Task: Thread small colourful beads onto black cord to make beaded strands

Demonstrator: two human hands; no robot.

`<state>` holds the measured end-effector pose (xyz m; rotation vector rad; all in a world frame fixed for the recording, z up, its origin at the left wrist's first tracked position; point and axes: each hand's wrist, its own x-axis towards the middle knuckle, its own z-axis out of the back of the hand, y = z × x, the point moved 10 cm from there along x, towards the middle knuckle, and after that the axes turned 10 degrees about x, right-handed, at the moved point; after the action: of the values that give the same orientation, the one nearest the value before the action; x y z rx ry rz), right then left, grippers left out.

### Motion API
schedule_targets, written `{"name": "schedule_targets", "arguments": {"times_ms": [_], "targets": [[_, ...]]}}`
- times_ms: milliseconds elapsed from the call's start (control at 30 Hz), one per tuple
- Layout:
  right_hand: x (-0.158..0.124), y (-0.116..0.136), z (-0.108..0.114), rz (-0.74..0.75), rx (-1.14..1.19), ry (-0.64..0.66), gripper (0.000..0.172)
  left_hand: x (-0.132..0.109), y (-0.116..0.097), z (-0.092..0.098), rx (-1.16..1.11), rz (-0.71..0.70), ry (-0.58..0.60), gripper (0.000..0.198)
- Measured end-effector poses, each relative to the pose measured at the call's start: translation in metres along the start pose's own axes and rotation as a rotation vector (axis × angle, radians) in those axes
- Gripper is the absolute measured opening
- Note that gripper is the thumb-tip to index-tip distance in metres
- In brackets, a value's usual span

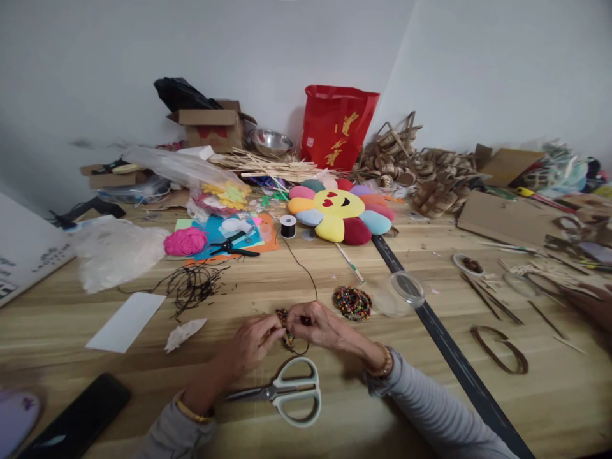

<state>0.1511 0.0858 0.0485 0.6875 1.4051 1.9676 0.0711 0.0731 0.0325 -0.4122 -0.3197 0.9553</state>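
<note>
Apparently light and limp: a beaded strand pinched between two hands

Most likely the beaded strand [288,342] weighs very little and bends freely, more like a soft string than a stiff rod. Its small, multicoloured beads look hard and rounded, so they would probably roll or slip under a loose fingertip, while any thread through them should be the weaker part. A fine pinch close to an end seems the best hold, with a second pinch on the beads for support; a full fist would hide the work and bunch it up.

As for place, the strand sits right between the hands, just above the surface [354,408] or resting on it; which of the two I cannot tell. The left hand [254,339] meets it from one side, fingertips drawn narrowly together on its edge. The right hand [316,324] comes from the other side, fingers curled tight on the strand, though the exact grip is hidden behind the knuckles. Thin black cord [305,270] trails from the spool [288,227] towards the right hand. Nearer the wearer, scissors [297,391] lie just below both hands, and a coiled heap of beads [352,303] rests beyond the right wrist, apart from the held strand.
</note>
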Motion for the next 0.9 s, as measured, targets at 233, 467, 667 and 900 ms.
{"name": "schedule_targets", "arguments": {"times_ms": [233,467,667,900], "targets": [[0.0003,0.005,0.0023,-0.015,-0.003,-0.008,0.016,-0.0006,0.0012,-0.0014,-0.287,0.079,0.061,0.037],[-0.0016,0.0054,0.0026,-0.03,-0.005,0.009,0.02,0.0011,0.0015,0.002,-0.506,0.084,0.038,0.041],[-0.002,0.0047,0.0019,-0.024,-0.019,0.026,0.019,0.0025,0.0032,0.0027,-0.523,0.101,0.039,0.028],[-0.0021,0.0071,-0.0001,-0.034,-0.065,0.061,0.019,0.0004,0.0014,0.0029,-0.3,0.088,0.023,0.023]]}}
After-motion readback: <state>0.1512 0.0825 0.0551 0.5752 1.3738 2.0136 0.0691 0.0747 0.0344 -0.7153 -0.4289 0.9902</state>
